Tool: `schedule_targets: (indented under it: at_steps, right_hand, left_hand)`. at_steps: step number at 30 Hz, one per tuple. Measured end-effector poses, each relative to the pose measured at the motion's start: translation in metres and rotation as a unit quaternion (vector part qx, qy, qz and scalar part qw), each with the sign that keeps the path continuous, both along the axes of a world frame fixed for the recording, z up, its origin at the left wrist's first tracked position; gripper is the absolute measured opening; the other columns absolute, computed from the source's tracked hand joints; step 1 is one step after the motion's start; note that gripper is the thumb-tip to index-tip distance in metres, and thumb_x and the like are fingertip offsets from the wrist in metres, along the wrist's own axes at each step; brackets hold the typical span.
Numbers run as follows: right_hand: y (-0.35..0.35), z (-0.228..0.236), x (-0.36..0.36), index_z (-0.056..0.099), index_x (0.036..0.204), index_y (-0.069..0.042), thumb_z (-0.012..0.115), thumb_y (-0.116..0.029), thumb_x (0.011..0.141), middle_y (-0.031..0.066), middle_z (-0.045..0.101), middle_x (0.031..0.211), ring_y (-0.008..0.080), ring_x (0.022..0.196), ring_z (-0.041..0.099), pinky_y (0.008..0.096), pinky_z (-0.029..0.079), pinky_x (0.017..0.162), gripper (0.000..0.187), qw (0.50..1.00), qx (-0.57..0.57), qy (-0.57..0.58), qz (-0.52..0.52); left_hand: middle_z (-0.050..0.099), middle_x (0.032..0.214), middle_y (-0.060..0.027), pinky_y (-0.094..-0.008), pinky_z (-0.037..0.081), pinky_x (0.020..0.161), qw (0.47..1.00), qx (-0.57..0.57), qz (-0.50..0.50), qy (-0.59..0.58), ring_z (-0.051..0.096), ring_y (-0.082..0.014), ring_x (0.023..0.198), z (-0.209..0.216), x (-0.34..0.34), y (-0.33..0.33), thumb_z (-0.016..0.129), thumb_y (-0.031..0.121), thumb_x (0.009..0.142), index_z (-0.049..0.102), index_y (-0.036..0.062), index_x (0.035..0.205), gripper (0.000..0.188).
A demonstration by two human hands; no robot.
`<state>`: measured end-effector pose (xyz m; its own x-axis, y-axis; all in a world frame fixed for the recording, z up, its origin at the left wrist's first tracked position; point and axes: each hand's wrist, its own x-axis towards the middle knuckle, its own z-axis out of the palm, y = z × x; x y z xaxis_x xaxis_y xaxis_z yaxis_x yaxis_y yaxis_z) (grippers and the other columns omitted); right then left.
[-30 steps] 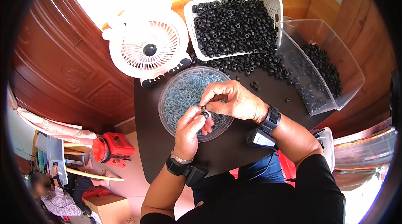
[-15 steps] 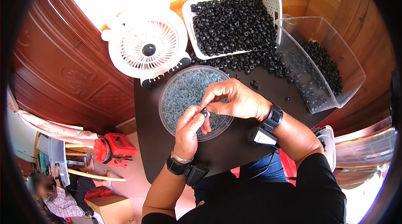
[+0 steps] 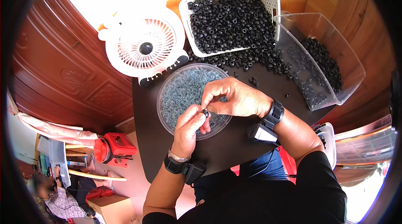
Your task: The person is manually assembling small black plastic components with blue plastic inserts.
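Observation:
My left hand pinches a small round black part with a hole between thumb and fingers, above the near side of a round clear tub. My right hand comes in from the right, its thumb and forefinger closed right at the top of that black part. Whatever those fingertips may hold is too small and hidden to make out. Lots of tiny pale-blue, see-through pieces fill the tub beneath both hands.
Behind stands a white basket heaped with black round parts, more of them spilled on the dark table. At right, a clear bin holds more. A white fan stands at back left. Beyond the table, a person sits at lower left.
The view has shifted slightly, so the table and its containers appear a little further left and up. Both hands keep their pinch around the black part, almost still.

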<state>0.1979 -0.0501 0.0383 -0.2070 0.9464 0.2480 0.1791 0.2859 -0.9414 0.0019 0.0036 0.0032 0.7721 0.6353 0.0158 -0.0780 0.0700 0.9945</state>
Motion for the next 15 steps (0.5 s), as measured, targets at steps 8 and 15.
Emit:
schedule_targets:
  at_steps: [8,15]
  right_hand:
    - [0.0014,-0.0028,0.0035,0.066,0.093,-0.001,0.065,-0.001,0.084,0.0046,0.065,0.090,0.0116,0.083,0.063,0.0259,0.050,0.076,0.009,0.999,-0.027,0.016,0.011]
    - [0.0006,-0.0020,0.0025,0.066,0.094,0.000,0.064,0.001,0.085,0.0051,0.066,0.091,0.0112,0.086,0.064,0.0253,0.051,0.077,0.009,0.999,-0.041,0.010,0.008]
  left_hand:
    - [0.056,0.076,-0.0046,-0.0237,0.041,0.060,1.000,-0.007,0.009,-0.007,0.054,-0.0125,0.065,0.0008,0.0014,-0.0018,0.049,0.025,0.094,0.055,0.0018,0.094,0.024]
    - [0.056,0.073,-0.0021,-0.0223,0.040,0.061,0.999,-0.044,0.007,-0.016,0.054,-0.0105,0.066,0.0030,0.0004,-0.0017,0.050,0.026,0.094,0.058,0.0007,0.094,0.027]
